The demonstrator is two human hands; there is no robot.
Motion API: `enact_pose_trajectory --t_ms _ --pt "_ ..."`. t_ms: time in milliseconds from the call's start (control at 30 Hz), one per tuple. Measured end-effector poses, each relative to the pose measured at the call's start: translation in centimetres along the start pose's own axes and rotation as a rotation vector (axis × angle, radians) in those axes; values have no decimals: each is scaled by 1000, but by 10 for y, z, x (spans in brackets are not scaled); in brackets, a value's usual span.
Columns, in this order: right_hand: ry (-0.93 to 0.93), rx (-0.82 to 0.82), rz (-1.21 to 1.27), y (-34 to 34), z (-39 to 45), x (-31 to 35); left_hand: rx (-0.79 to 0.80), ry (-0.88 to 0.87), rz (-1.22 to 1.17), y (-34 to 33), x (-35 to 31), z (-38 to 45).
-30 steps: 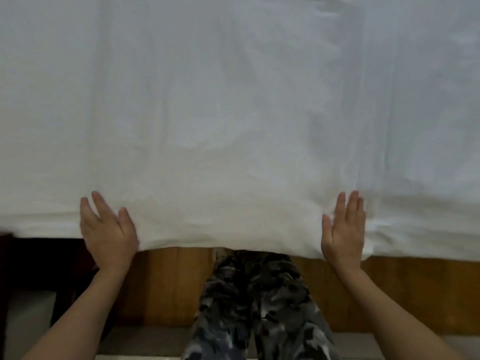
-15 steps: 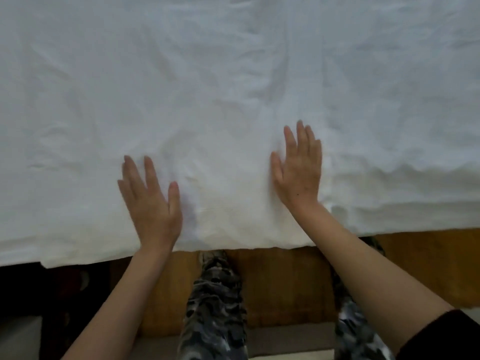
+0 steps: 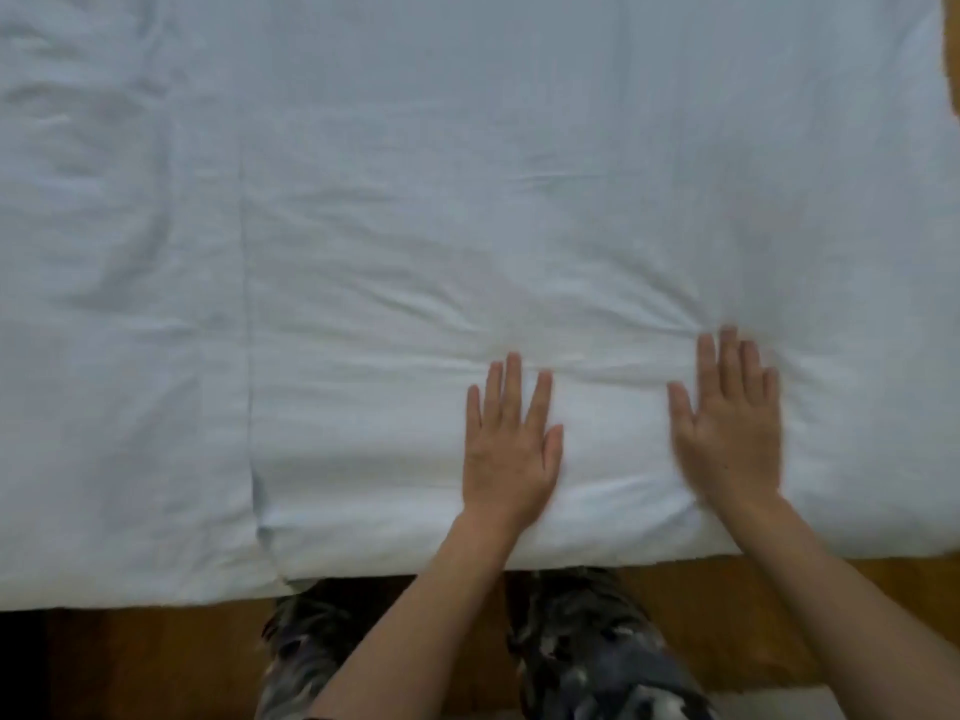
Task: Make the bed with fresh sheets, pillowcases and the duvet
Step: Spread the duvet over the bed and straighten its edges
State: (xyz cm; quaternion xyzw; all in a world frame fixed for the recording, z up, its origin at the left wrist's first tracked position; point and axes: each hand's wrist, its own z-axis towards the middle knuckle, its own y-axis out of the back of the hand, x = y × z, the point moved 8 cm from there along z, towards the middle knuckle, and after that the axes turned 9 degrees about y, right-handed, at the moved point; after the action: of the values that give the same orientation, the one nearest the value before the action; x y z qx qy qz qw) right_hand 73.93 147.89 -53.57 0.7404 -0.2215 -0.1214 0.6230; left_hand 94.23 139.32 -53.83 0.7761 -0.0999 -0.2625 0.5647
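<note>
Surface: a bed (image 3: pixel 779 584) under white bedding fills nearly the whole view; its wooden side shows as a brown strip along the near edge, with the person's patterned trousers (image 3: pixel 587 652) pressed close to it.
Duvet: a thick white duvet (image 3: pixel 467 226) covers the centre and right of the bed, its padded near edge rolling over the side just beyond the person's legs.
Sheet: on the left a flatter white sheet (image 3: pixel 114 407) lies beside the duvet, the two meeting along a straight line running near to far; it hangs a little lower over the near edge.
Left hand: the left hand (image 3: pixel 506 444) lies flat, palm down, fingers spread and straight, pressing on the duvet near its near edge and holding nothing.
Right hand: the right hand (image 3: pixel 727 433) sits just to the right of it, also open and flat on the duvet, slightly blurred, gripping nothing.
Creases: soft wrinkles fan out beyond the fingertips and across the far left.
Done: sheet and duvet appear laid out.
Left: smoothing seems under way; the left-hand creases remain, and no pillows or pillowcases are in view, so that part cannot be judged.
</note>
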Motion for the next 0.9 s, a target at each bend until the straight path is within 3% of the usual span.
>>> enact_pose_trajectory --t_ms 133,267,400,533,633,733,900 --pt "-259 36 9 13 -20 -105 64 -232 48 -29 -89 -6" --pt "-418 -52 78 23 -11 -107 83 -332 -4 -20 -108 -4" --pt "-57 -161 93 38 41 -7 -93 -127 -117 37 -27 51" --pt "325 -127 96 36 117 141 -269 246 28 108 119 140" --pt "527 -106 94 34 156 241 -279 450 134 144 214 170" --pt "569 -81 81 29 176 289 -220 544 157 147 266 174" --pt "431 -19 81 10 188 238 -127 595 100 111 252 154"
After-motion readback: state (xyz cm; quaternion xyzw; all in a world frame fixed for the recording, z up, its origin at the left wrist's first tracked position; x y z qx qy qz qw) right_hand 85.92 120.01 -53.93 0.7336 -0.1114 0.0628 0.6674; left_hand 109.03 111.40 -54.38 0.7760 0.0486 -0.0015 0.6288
